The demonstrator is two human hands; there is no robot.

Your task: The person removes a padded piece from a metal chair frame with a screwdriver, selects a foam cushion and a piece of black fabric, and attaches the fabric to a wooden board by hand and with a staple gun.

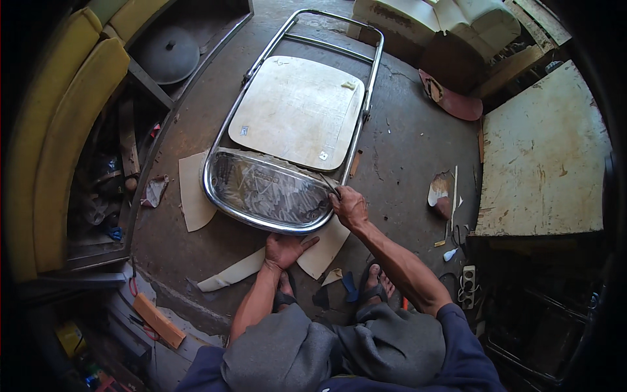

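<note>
A tubular chrome chair frame [261,226] is laid flat on a grey floor [411,157], in front of a person's sandalled feet. A pale seat panel [297,108] is framed between its side tubes, with a shiny, smeared backrest panel [268,186] set nearer the person. The near rim is met from below by the left hand [283,250]; its thumb is spread to the right, but its fingers are hidden, so their grip cannot be told. At the backrest's right corner, the right hand [349,206] is curled closed around a slim object [330,183], its kind unclear. Pale sheet pieces [196,189] are scattered around the frame.
</note>
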